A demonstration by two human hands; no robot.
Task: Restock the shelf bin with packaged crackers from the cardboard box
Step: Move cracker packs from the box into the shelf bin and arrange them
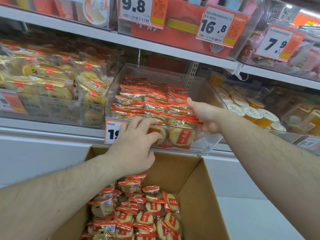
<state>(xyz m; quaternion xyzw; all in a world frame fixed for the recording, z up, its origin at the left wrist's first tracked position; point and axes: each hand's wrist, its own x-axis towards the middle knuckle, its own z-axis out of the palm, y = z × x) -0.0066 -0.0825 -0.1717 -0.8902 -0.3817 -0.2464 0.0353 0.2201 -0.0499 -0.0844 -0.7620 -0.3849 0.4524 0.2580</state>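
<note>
Shop aisle, white shelf w/ clear bins. L: pastry packs. Left hand grip curled on a cracker pack at shelf bin front edge. Right hand grip wide, flat on stacked packs. Cardboard box below, part full. R: jelly cups.

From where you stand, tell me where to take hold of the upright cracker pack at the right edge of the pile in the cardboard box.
Pinch the upright cracker pack at its crimped red top seal, coming straight down from above. It stands on edge against the pile in the cardboard box, so the top is free and its flat faces are probably crowded by neighbours.
</note>
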